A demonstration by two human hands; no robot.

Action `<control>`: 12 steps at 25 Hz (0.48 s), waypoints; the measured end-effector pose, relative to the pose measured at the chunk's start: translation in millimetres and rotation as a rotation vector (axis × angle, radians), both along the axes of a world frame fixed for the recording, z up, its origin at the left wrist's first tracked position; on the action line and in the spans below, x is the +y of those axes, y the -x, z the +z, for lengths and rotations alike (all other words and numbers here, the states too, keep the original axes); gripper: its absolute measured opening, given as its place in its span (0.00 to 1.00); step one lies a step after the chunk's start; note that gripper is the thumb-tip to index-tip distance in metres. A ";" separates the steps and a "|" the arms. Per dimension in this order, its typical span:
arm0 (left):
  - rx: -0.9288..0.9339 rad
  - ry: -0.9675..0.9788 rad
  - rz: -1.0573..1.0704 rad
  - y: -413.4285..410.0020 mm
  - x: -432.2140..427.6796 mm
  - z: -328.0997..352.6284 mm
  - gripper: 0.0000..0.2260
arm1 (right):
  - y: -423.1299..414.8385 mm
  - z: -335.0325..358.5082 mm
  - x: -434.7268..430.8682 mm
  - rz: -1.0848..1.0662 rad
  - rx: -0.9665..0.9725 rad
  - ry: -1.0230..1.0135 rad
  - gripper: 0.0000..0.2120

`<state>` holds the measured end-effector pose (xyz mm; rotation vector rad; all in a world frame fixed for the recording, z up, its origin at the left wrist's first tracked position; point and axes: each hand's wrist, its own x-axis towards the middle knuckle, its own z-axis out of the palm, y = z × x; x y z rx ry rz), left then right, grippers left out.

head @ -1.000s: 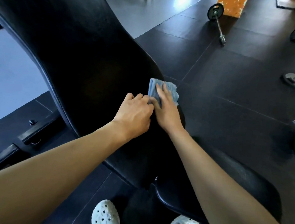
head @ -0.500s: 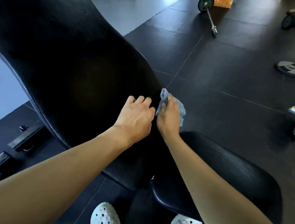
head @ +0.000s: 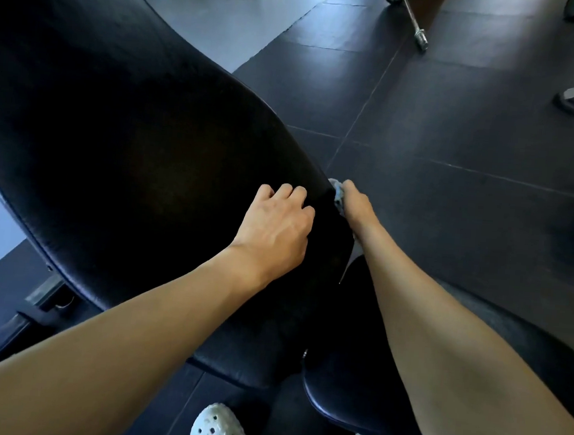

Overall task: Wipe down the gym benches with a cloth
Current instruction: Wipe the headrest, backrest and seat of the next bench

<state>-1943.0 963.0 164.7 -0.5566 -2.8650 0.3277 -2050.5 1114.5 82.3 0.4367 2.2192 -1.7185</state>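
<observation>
Cloth [head: 338, 196] — now at bench [head: 140, 144] edge

Your cloth [head: 338, 195] reads pale blue. Backrest [head: 130, 136] and seat pad [head: 474, 352]: plain black. Floor mats [head: 457, 127] are dark grey with a thin seam grid; the floor strip [head: 243, 18] is paler grey. Your clogs [head: 219, 431] are white, dotted with dark holes. Bar [head: 413, 18] is silver.
</observation>
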 end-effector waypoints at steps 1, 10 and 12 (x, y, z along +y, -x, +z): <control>-0.010 0.000 -0.003 -1.5 2.2 -2.0 0.08 | -5.2 -11.4 4.4 -0.037 -0.046 0.062 0.19; -0.038 0.053 0.003 -10.3 10.1 -2.6 0.08 | -11.5 11.6 -5.4 -0.099 0.077 0.086 0.15; -0.053 0.070 -0.004 -18.2 10.1 1.3 0.09 | -26.1 16.9 -10.6 0.092 0.202 -0.235 0.19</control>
